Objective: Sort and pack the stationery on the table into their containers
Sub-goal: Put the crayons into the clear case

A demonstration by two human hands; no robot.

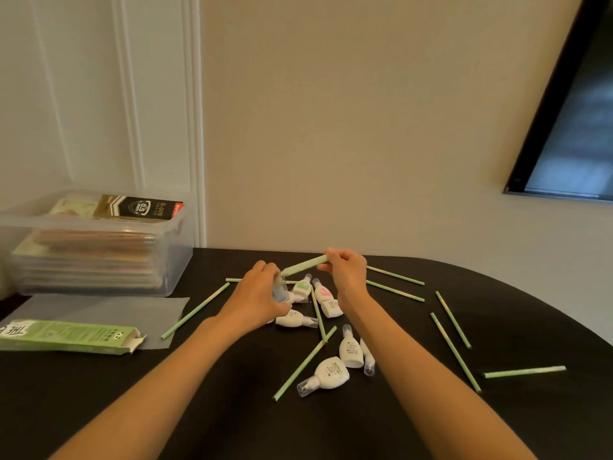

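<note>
Black table (315, 426) w/ a clear bin (96, 247) back-left and an open green carton (66, 335) lying in front of it. Mid-table, L hand (258, 293) is curled round a small bluish item (279, 290), can't tell what tbh. R hand (346, 273) fingertips pinch a green pencil (303, 265) just above the table. Loose pencils (454, 351) + white correction tapes (326, 297) are scattered around both.

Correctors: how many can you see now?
7 correctors: one in the left hand, three clustered beside it, three nearer, by the right forearm; one looks edge-on. Hands may hide more.
</note>
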